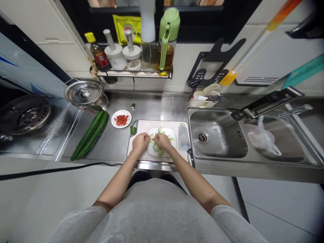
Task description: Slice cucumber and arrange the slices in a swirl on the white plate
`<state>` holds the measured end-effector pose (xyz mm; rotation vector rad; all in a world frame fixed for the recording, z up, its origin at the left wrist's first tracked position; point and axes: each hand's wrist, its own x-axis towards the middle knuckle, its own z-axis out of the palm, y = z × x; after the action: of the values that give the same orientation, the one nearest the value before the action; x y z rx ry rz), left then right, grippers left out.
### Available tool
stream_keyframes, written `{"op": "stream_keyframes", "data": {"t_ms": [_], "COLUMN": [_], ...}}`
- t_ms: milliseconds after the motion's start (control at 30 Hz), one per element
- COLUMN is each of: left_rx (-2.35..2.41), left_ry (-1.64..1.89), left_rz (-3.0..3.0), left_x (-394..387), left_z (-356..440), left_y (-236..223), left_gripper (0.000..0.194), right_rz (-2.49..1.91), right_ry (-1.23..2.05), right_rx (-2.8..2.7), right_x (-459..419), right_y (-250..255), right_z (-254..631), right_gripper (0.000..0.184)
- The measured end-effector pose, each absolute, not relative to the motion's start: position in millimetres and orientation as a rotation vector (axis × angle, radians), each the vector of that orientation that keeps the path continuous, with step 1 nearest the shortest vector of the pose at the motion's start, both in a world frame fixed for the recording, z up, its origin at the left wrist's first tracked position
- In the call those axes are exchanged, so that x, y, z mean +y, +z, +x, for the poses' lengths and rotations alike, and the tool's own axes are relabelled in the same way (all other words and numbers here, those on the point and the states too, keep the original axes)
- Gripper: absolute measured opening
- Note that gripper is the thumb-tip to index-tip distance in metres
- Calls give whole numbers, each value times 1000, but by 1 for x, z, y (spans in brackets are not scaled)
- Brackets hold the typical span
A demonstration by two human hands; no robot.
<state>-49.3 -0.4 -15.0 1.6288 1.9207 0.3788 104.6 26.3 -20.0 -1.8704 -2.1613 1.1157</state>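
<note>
A white square plate [165, 153] rests on the pale cutting board [141, 124], with several cucumber slices [160, 152] spread over it. My left hand [140, 142] reaches over the plate's left side, its fingertips pinched at the edge of a cucumber slice [151, 136]. Close beside it, my right hand [163, 141] is over the middle of the plate, fingers pinched together; whatever is between them is too small to make out. A cleaver [183, 136] lies along the board's right side. At the board's upper left is a cucumber end [133, 130].
Left of the board stand a small plate of chopped red pieces [121, 119], two whole cucumbers [89, 135] and a lidded steel pot [86, 96]. A double sink [217, 135] is on the right, under a faucet [268, 103]. Bottles and jars fill the wall rack [134, 73].
</note>
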Motion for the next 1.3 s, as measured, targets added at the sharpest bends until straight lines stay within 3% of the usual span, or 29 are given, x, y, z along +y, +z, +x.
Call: {"op": "stream_keyframes", "data": {"t_ms": [567,1300], "left_rx": [1983,1988], "left_ry": [153,115], "left_rz": [1686,1697], "left_x": [3,7], "left_z": [-39,-34], "left_y": [-26,-32], "left_gripper": [15,16], "right_rz": [-1992,-2018], "right_ry": [974,938], "right_rx": [-2223,-2257], "right_x": [24,23], "right_y": [-38,-42], "right_z": [93,92], "right_gripper": [26,24]}}
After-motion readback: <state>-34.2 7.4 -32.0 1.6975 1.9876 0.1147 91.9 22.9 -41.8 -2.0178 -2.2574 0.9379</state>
